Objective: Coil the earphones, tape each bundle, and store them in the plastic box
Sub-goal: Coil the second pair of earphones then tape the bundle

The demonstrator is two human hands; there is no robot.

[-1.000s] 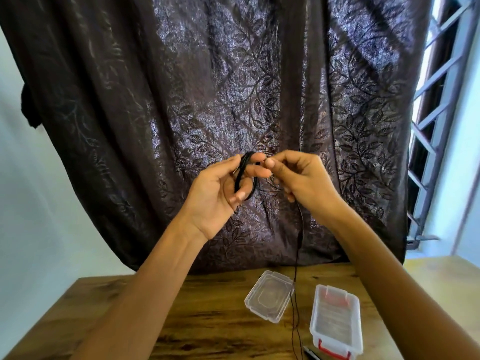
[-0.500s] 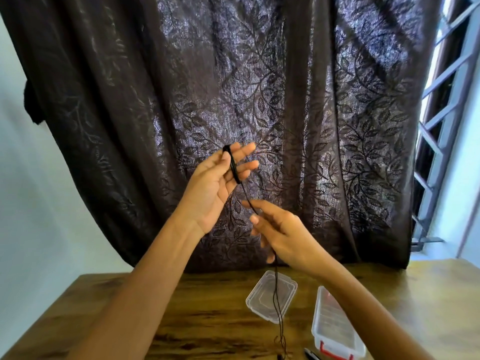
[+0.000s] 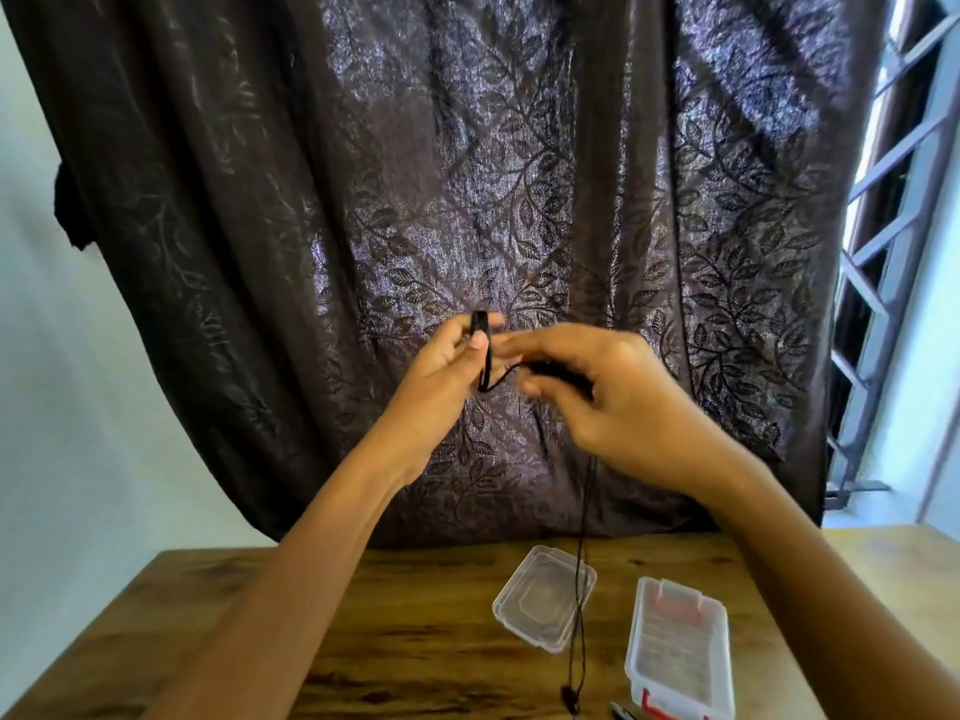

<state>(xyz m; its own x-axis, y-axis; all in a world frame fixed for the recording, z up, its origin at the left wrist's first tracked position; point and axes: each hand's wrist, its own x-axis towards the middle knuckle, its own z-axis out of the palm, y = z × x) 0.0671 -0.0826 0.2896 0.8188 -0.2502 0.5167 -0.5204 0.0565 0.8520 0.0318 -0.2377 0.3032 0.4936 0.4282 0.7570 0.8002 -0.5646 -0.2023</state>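
left hand (image 3: 447,368): grip pinches thin black earphone cable (image 3: 479,323) coiled on fingers | right hand (image 3: 623,402): blurred, grasping same cable, tail hangs over wooden tabletop (image 3: 389,641) | clear plastic box with red latches (image 3: 680,646): near right

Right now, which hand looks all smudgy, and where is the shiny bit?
Head view: the right hand is smeared by blur, while the left hand and its coil of earphones look sharper; head view again: the curtain glints in patches, and the window bars at the right edge look slanted, likely from the wide lens.
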